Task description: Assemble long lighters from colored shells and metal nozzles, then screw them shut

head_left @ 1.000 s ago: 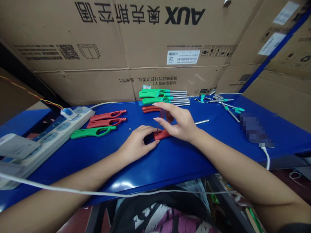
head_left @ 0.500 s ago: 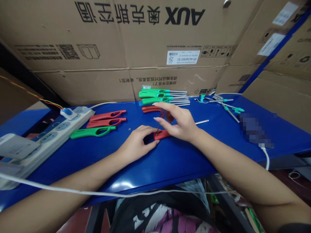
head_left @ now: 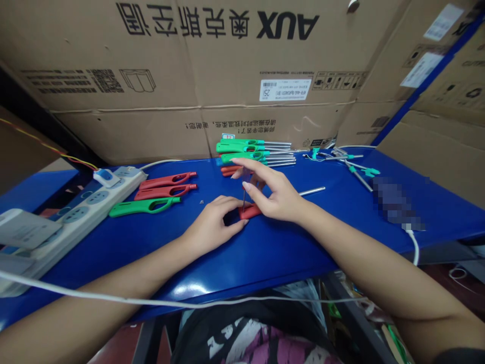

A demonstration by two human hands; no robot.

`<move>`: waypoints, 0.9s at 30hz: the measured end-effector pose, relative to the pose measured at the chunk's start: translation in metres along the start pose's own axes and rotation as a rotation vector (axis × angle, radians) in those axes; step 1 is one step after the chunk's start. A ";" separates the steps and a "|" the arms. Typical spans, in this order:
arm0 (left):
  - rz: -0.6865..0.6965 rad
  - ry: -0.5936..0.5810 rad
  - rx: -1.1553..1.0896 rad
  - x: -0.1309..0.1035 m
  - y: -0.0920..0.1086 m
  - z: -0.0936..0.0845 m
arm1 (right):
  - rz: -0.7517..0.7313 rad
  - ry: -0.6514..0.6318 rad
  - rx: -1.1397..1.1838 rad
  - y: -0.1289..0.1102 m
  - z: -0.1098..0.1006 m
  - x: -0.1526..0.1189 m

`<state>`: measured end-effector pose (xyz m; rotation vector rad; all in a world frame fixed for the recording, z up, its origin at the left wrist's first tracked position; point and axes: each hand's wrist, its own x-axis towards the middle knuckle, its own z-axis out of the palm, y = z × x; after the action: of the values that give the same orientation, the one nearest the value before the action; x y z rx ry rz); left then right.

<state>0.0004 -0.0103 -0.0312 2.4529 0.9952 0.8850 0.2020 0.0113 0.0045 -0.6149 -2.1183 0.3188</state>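
Observation:
On the blue table lies a red long-necked lighter [head_left: 250, 211], its metal tube pointing right. My left hand [head_left: 214, 222] pinches the lighter's handle end between thumb and fingers. Above it, my right hand [head_left: 275, 192] is closed round a small screwdriver [head_left: 244, 194], whose shaft points down to the red handle. The screwdriver stands nearly upright. Its grip is partly covered by my fingers, and my right hand hides the middle of the lighter. Tiny metal pieces, perhaps screws [head_left: 201, 201], lie to the left of my left hand.
Red handle shells [head_left: 166, 191] and a green one [head_left: 146, 206] lie beside a white power strip [head_left: 94, 202]. Several assembled green lighters [head_left: 242, 146] are stacked behind my hands. Metal tubes with teal parts [head_left: 356, 164] lie at right. A cardboard box [head_left: 170, 91] walls the back.
My right hand has shifted slightly left, and the screwdriver has gone from tilted to nearly upright over the red lighter. My left hand stays in place.

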 end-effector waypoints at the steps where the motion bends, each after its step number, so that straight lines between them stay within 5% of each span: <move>1: 0.002 -0.001 0.002 0.000 0.000 0.000 | 0.001 -0.013 0.035 0.000 0.000 0.000; 10: 0.015 0.012 0.010 -0.001 -0.001 0.001 | -0.069 0.097 -0.193 0.000 -0.005 0.001; 16: 0.001 0.003 -0.002 -0.001 0.000 0.000 | -0.028 0.011 -0.012 -0.005 -0.006 0.004; 21: 0.003 0.011 0.010 -0.002 0.000 0.000 | -0.040 0.122 -0.205 -0.002 -0.007 0.004; 27: -0.005 -0.015 0.015 -0.002 -0.004 0.001 | 0.006 -0.085 -0.007 -0.005 -0.008 0.006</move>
<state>-0.0019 -0.0093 -0.0351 2.4648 1.0061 0.8588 0.2040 0.0100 0.0149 -0.6216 -2.1995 0.3468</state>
